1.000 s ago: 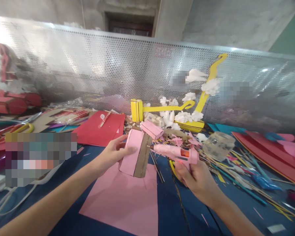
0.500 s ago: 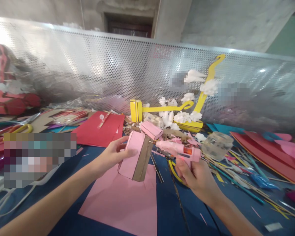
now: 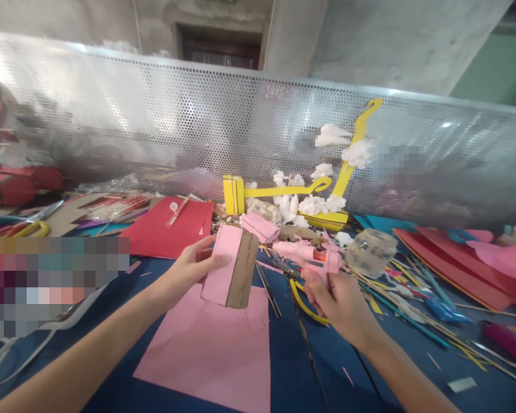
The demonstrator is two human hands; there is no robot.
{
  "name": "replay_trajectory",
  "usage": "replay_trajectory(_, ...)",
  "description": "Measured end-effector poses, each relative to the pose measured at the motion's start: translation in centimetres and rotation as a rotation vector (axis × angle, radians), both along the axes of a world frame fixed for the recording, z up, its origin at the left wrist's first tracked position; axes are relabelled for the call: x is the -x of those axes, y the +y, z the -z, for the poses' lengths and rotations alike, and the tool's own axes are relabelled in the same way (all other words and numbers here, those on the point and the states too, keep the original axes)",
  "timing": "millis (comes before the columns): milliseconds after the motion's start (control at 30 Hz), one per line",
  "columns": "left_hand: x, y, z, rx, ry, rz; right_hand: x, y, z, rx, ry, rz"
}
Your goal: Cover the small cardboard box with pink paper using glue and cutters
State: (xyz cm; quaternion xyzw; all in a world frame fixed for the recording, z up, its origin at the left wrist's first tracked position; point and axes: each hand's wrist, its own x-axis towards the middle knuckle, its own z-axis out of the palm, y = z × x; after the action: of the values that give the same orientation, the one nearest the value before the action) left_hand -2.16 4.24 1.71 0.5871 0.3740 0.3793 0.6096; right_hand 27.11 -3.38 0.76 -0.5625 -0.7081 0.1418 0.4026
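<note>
My left hand [image 3: 200, 261] grips a small cardboard box [image 3: 223, 261] by its left side, thumb on its pink-covered face. The box's right-hand side is bare brown cardboard. In my right hand [image 3: 333, 295] is a pink hot glue gun [image 3: 296, 250], its nozzle pointing left toward the box and a little apart from it. Beneath the box lies a pink paper sheet [image 3: 215, 361]. Yellow-handled scissors [image 3: 303, 301] rest by my right hand, partly covered by it. A smaller pink box [image 3: 260, 228] sits just behind the held one.
Red sheets [image 3: 172, 226] lie at the back left. Yellow cutouts [image 3: 284, 190] with white fluffy pieces stand against a perforated metal panel [image 3: 176, 126]. A clear container [image 3: 372, 252], thin sticks [image 3: 413, 304] and red boards [image 3: 451, 258] fill the right side.
The glue gun has drawn back right from the box, and its nozzle is no longer at the cardboard edge. The box has turned slightly in my left hand. The view has shifted a little.
</note>
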Motion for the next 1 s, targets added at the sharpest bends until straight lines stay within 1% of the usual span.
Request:
replay_trajectory(67, 0.0, 0.0, -0.2, 0.027, -0.017, -0.033, -0.8, -0.2, -0.2, 0.036, 0.004, 0.03)
replay_trajectory(133, 0.0, 0.0, -0.4, 0.046, -0.041, -0.059, -2.2, -0.6, -0.4, 0.055, -0.028, 0.079)
replay_trajectory(233, -0.1, 0.0, -0.4, 0.06, -0.055, -0.104, -6.0, -1.9, -0.4, 0.003, -0.143, 0.247)
replay_trajectory(333, -0.2, 0.0, -0.4, 0.074, -0.057, -0.132, -10.5, -4.1, 0.6, -0.023, -0.223, 0.49)
replay_trajectory(367, -0.2, 0.0, -0.3, 0.079, -0.055, -0.135, -11.8, -4.9, 1.1, -0.024, -0.229, 0.541)
replay_trajectory(467, -0.2, 0.1, -0.2, 0.083, -0.043, -0.141, -14.4, -7.1, 2.6, -0.021, -0.23, 0.592)
replay_trajectory(567, -0.2, 0.1, 0.0, 0.088, -0.03, -0.13, -14.9, -8.2, 3.6, -0.005, -0.252, 0.595)
replay_trajectory(667, -0.3, 0.1, 0.0, 0.091, -0.023, -0.126, -14.8, -8.2, 4.5, -0.008, -0.326, 0.581)
replay_trajectory(800, -0.3, 0.1, -0.1, 0.095, -0.022, -0.143, -15.1, -7.9, 5.7, -0.04, -0.467, 0.634)
replay_trajectory(900, -0.3, 0.1, -0.1, 0.101, -0.027, -0.141, -15.4, -8.2, 5.9, -0.017, -0.465, 0.627)
replay_trajectory(1000, -0.1, 0.2, 0.0, 0.096, -0.035, -0.121, -15.3, -8.6, 5.4, 0.022, -0.409, 0.611)
